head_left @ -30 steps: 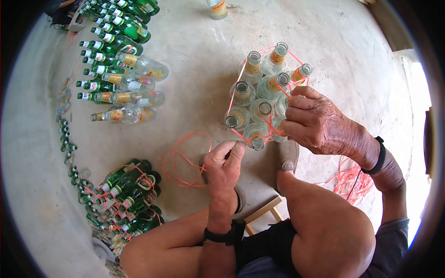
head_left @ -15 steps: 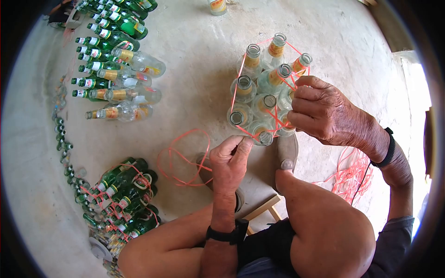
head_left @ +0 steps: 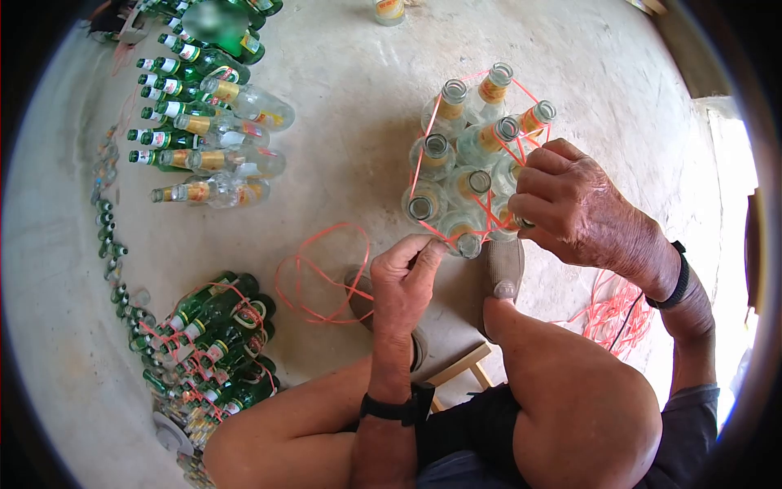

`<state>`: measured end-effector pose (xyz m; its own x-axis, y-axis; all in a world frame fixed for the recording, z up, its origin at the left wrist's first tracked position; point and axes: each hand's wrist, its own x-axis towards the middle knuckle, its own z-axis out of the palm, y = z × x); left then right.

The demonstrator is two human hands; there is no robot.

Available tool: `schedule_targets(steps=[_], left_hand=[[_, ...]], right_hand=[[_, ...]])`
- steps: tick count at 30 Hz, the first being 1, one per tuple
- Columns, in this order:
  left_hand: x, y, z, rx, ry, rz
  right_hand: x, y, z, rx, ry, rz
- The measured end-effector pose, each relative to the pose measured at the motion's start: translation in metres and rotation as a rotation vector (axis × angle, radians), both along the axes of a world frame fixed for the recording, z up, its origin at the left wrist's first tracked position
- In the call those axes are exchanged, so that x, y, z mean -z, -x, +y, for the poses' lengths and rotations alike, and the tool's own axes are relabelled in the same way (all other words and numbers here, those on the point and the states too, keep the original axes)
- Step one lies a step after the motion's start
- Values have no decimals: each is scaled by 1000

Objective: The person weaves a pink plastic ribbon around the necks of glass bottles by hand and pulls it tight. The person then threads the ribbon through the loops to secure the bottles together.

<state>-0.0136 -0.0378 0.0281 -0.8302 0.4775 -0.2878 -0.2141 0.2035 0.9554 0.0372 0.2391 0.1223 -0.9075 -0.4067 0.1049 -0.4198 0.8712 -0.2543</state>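
Note:
A cluster of clear glass bottles [head_left: 476, 182] stands upright on the floor in front of me, with pinkish-red plastic twine [head_left: 415, 174] running around the necks and crossing between some of them. At the cluster's near edge, my left hand [head_left: 405, 275] pinches the twine between thumb and forefinger, close to the nearest bottle mouth. On the right side, my right hand [head_left: 574, 200] is closed with fingers curled over the twine, against the right-hand bottle necks. Its fingers hide part of those bottles and the exact grip.
Green and clear bottles [head_left: 244, 102] lie in rows at upper left. A tied bundle of green bottles [head_left: 216, 334] lies at lower left. Loose twine loops [head_left: 305, 259] and a tangled twine heap [head_left: 615, 314] rest on the floor. One bottle [head_left: 389, 11] stands at the top.
My right hand has come slightly down and toward me along the bottles' right side, uncovering a bottle mouth under its fingers. My left hand keeps its pinch, and the view has shifted slightly.

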Motion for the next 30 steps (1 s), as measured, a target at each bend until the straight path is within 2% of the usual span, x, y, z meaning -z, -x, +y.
schedule_targets(steps=[6, 12, 18, 23, 26, 30], left_hand=[[4, 2, 1, -26, 1, -16], [10, 5, 7, -114, -60, -101], [9, 2, 5, -60, 13, 66], [13, -6, 2, -30, 51, 20], [22, -6, 4, -48, 26, 105], [31, -6, 1, -12, -15, 41]], right_hand=[[5, -3, 4, 5, 3, -79], [9, 0, 3, 21, 18, -21], [9, -4, -1, 37, 12, -21], [21, -13, -10, 59, -34, 73], [8, -10, -18, 93, -8, 90], [-5, 1, -31, 89, -41, 115]])
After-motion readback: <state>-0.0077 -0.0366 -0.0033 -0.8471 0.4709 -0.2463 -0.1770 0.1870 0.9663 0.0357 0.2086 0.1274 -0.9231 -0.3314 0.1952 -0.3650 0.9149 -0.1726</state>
